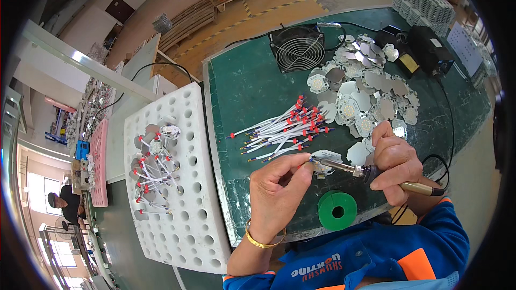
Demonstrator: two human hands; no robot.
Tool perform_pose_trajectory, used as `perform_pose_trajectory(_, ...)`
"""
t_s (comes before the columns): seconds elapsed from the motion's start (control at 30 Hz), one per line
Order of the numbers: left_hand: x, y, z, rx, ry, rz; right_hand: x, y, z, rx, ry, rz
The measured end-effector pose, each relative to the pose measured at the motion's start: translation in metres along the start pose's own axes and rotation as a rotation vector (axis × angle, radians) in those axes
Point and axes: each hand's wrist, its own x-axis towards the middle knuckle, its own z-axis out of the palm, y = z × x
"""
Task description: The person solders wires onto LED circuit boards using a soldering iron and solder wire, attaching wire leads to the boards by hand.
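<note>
My right hand [396, 164] is closed round the handle of a soldering iron [349, 168], whose metal tip points left toward my other hand. My left hand [280, 189] pinches a short wire lead between thumb and fingers. Only specks of red and blue show of that lead, close to the iron's tip. Under the tip lies a pale LED board [324, 166] on the green mat. In front of me stands a green spool [337, 211]. Beyond my left hand lies a bundle of white wire leads [285, 130] with red collars.
Silvery LED boards [371, 91] are heaped farther back, beside a black fan [299, 48] and a black soldering station [430, 48]. At left, a white foam tray [188, 198] with holes bears boards with leads [156, 177]. Another person [69, 204] is at far left.
</note>
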Motion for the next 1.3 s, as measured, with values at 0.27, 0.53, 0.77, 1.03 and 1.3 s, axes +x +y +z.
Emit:
perform_pose_trajectory(0.27,0.013,-0.014,0.001,-0.119,-0.017,-0.129,-0.002,0.009,0.005,-0.027,0.060,0.019)
perform_pose_trajectory(0.53,0.016,-0.018,0.001,-0.106,-0.043,-0.135,-0.004,0.009,0.001,0.023,0.095,0.028)
perform_pose_trajectory(0.77,0.017,-0.022,0.002,-0.104,-0.049,-0.145,-0.004,0.011,0.002,0.008,0.081,0.018)
perform_pose_trajectory(1.03,0.020,-0.037,0.017,-0.103,-0.266,-0.206,-0.014,0.016,0.022,-0.353,0.038,0.300)
perform_pose_trajectory(1.3,0.032,-0.056,0.013,-0.192,-0.374,-0.008,-0.014,0.015,0.012,-0.271,-0.067,0.263)
